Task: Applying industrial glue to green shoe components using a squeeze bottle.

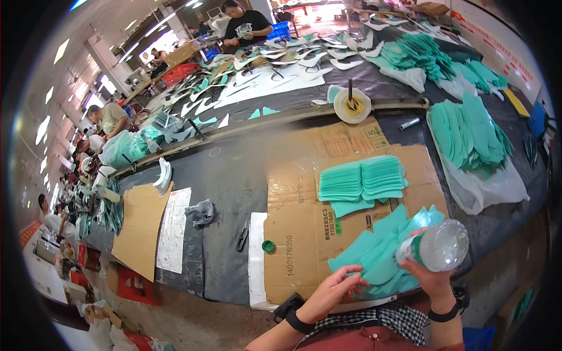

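Note:
My right hand [432, 279] grips a clear plastic bottle [446, 244] with a label, tilted with its base toward the upper right. Under it, mint-green sole-shaped sheets [369, 248] lie fanned out on flattened cardboard [298, 234]; the bottle's mouth is hard to make out. At the near edge of these sheets is my left hand [342, 285], fingers stretched loosely, nothing seen in them. Farther off, two neat stacks of the same green sheets [362, 178] stand side by side. A green bottle cap [268, 246] rests on the cardboard's left part.
More green sheets [468, 131] sit in a plastic bag at the right. A tape roll [352, 105] stands by the wooden rail [269, 123]. Left lie a grey rag [200, 212], a dark cutter [242, 240] and brown board [139, 225]. People work at the back and left.

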`<state>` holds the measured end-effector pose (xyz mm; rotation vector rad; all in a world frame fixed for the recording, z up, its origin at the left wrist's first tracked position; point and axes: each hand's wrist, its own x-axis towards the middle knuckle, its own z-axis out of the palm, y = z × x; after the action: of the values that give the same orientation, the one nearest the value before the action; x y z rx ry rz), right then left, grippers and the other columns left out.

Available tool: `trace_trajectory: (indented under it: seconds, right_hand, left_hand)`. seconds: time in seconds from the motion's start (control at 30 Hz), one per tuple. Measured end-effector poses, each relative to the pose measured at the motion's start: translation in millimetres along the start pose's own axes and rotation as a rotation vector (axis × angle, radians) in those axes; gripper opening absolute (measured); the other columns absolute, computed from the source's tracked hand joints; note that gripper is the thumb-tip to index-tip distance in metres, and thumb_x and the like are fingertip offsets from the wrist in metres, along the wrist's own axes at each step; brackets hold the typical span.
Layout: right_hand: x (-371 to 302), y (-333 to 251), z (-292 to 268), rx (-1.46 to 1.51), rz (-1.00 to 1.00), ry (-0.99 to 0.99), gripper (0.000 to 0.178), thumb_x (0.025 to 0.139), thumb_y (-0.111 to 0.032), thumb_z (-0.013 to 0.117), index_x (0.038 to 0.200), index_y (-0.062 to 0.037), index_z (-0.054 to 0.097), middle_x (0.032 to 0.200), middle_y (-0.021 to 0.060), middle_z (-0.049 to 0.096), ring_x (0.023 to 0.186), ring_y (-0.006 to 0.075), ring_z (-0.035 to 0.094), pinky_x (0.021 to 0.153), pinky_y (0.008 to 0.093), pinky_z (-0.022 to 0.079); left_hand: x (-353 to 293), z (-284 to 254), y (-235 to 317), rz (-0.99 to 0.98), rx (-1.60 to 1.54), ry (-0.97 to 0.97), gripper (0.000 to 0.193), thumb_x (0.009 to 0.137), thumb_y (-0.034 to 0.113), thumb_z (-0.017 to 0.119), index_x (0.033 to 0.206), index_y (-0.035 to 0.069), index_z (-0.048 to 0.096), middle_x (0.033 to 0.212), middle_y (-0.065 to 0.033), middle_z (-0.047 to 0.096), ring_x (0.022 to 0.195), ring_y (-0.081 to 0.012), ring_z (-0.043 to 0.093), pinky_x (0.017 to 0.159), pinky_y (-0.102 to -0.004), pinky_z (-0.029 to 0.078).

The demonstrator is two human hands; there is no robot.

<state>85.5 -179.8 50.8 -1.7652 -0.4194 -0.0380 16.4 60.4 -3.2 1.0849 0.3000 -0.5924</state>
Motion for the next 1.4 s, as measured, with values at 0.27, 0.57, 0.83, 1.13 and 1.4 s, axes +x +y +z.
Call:
trace_trajectory:
  seconds: [0.27, 0.57, 0.83, 1.13, 1.4]
  right_hand:
    - [-13.9, 2.1, 3.1, -0.160, -0.038, -0.225, 0.067, 0.070, -0.029, 0.096, 0.124, -0.0088, 0.063, 0.121, 0.0072, 0.065, 0.108, 0.0258, 0.064, 0.092, 0.0386, 0.051]
    - [-0.6, -1.2, -11.1, 0.065, 0.001, 0.032, 0.069, 0.074, -0.017, 0.094, 0.130, -0.0043, 0.057, 0.128, 0.0118, 0.062, 0.117, 0.0215, 0.059, 0.099, 0.0393, 0.050]
    - [27.6, -14.8, 3.9, -0.165, 0.048, -0.045, 0.053, 0.075, -0.014, 0.093, 0.119, -0.0043, 0.065, 0.114, 0.0077, 0.070, 0.104, 0.0200, 0.067, 0.092, 0.0386, 0.054]
    - [12.4, -10.3, 4.3, 0.020, -0.093, -0.298, 0.072, 0.074, -0.015, 0.094, 0.134, -0.0034, 0.054, 0.124, 0.0107, 0.064, 0.112, 0.0230, 0.063, 0.096, 0.0393, 0.054]
    - [14.7, -5.5, -16.7, 0.130, 0.014, 0.139, 0.059, 0.079, -0.008, 0.089, 0.129, -0.0010, 0.059, 0.126, 0.0085, 0.066, 0.113, 0.0193, 0.064, 0.096, 0.0386, 0.054]
  left_hand:
    - [4.5, -2.5, 2.5, -0.048, 0.038, -0.006, 0.045, 0.106, 0.040, 0.057, 0.136, 0.005, 0.060, 0.118, -0.0042, 0.070, 0.095, -0.0087, 0.062, 0.078, -0.0220, 0.048]
    - [7.5, -1.8, 6.9, -0.065, 0.001, -0.070, 0.045, 0.106, 0.039, 0.058, 0.135, 0.005, 0.063, 0.117, -0.0047, 0.070, 0.092, -0.0087, 0.062, 0.078, -0.0223, 0.048]
    - [8.3, 5.1, 9.5, -0.057, -0.012, -0.013, 0.039, 0.106, 0.037, 0.059, 0.130, 0.007, 0.067, 0.108, -0.0012, 0.067, 0.089, -0.0082, 0.061, 0.078, -0.0226, 0.048]
    - [13.3, 1.8, 8.4, -0.118, -0.129, -0.045, 0.043, 0.107, 0.040, 0.055, 0.129, 0.003, 0.062, 0.110, -0.0050, 0.065, 0.094, -0.0123, 0.064, 0.079, -0.0259, 0.052]
    - [11.9, 5.8, 10.4, -0.100, -0.068, -0.020, 0.043, 0.106, 0.040, 0.057, 0.126, 0.003, 0.062, 0.107, -0.0048, 0.065, 0.092, -0.0124, 0.065, 0.077, -0.0259, 0.052]
